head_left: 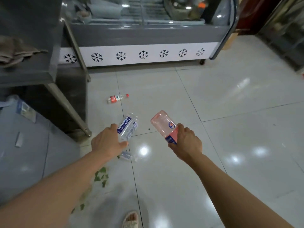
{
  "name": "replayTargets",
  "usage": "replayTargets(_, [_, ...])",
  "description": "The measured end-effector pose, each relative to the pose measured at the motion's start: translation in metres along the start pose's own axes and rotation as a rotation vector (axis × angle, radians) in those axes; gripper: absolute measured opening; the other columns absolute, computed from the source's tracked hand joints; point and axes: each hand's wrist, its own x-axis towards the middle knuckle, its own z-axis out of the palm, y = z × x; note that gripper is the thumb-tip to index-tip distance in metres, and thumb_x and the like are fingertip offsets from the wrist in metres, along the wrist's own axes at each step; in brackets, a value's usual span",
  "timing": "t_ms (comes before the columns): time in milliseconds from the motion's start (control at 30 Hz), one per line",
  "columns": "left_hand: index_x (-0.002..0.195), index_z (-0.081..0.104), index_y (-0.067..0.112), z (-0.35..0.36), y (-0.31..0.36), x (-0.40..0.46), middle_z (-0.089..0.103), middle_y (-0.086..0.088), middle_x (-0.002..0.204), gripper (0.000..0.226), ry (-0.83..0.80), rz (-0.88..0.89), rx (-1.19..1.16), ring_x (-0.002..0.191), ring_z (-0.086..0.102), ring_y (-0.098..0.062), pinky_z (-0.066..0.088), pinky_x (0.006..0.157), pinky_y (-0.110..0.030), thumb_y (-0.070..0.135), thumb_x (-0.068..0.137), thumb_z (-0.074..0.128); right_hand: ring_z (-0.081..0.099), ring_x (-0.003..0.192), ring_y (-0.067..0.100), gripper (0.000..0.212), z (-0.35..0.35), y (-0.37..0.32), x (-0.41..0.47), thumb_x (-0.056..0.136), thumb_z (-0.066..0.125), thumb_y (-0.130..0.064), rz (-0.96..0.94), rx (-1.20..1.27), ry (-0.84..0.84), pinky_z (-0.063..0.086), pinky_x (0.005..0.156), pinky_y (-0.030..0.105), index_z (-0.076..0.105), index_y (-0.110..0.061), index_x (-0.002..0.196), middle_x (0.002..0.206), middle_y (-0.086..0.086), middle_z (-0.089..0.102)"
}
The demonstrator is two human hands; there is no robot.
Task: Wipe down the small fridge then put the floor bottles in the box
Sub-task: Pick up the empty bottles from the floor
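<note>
Pink bottle (164, 125) sits gripped in your right hand (185, 142); your left hand (107, 142) fingers wrap the clear bottle (128, 127). Red-label bottle (117, 98) lies at twelve o'clock.

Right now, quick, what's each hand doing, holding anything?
Left hand: closed on the clear bottle with the blue label.
Right hand: closed on the pink bottle.

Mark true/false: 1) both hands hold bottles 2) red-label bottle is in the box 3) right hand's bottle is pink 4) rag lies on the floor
1) True: the left hand grips a clear blue-label bottle, the right hand another.
2) False: the red-label bottle lies on the floor tiles; no box in view.
3) True: pink-tinted bottle.
4) False: the rag sits on the grey shelf at left.
</note>
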Motion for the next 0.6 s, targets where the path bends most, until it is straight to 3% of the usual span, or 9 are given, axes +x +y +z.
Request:
replayTargets(267, [0.114, 0.044, 0.016, -0.014, 0.030, 0.088, 0.060, -0.005, 0.105, 0.057, 0.009, -0.162, -0.056, 0.083, 0.057, -0.023, 0.047, 0.070, -0.033, 0.049, 0.075, 0.068, 0.053, 0.099, 0.023, 0.062, -0.022, 0.000, 0.132, 0.081, 0.067, -0.043, -0.151, -0.034, -0.041, 0.042, 0.070, 0.031, 0.035, -0.016, 0.127, 0.111, 0.006, 0.053])
replayTargets(400, [0.113, 0.046, 0.015, 0.000, 0.040, 0.121, 0.059, -0.007, 0.105, 0.057, 0.030, -0.325, -0.137, 0.088, 0.058, -0.026, 0.050, 0.075, -0.037, 0.049, 0.074, 0.070, 0.054, 0.099, 0.024, 0.063, -0.016, -0.007, 0.202, 0.081, 0.067, -0.044, -0.278, -0.052, -0.095, 0.043, 0.071, 0.033, 0.035, -0.015, 0.127, 0.110, 0.007, 0.054])
replayTargets(500, [0.115, 0.046, 0.018, 0.017, 0.047, 0.138, 0.059, -0.006, 0.108, 0.058, 0.035, -0.460, -0.207, 0.089, 0.057, -0.026, 0.042, 0.070, -0.033, 0.050, 0.074, 0.070, 0.054, 0.098, 0.024, 0.061, -0.006, -0.012, 0.245, 0.081, 0.067, -0.043, -0.373, -0.088, -0.151, 0.039, 0.067, 0.031, 0.036, -0.014, 0.125, 0.109, 0.007, 0.054])
replayTargets(600, [0.112, 0.046, 0.019, 0.039, 0.049, 0.143, 0.062, -0.003, 0.107, 0.055, 0.042, -0.569, -0.283, 0.094, 0.060, -0.027, 0.045, 0.072, -0.034, 0.051, 0.074, 0.069, 0.054, 0.097, 0.024, 0.059, 0.010, -0.020, 0.275, 0.082, 0.067, -0.042, -0.468, -0.132, -0.207, 0.040, 0.067, 0.031, 0.036, -0.014, 0.124, 0.108, 0.007, 0.054])
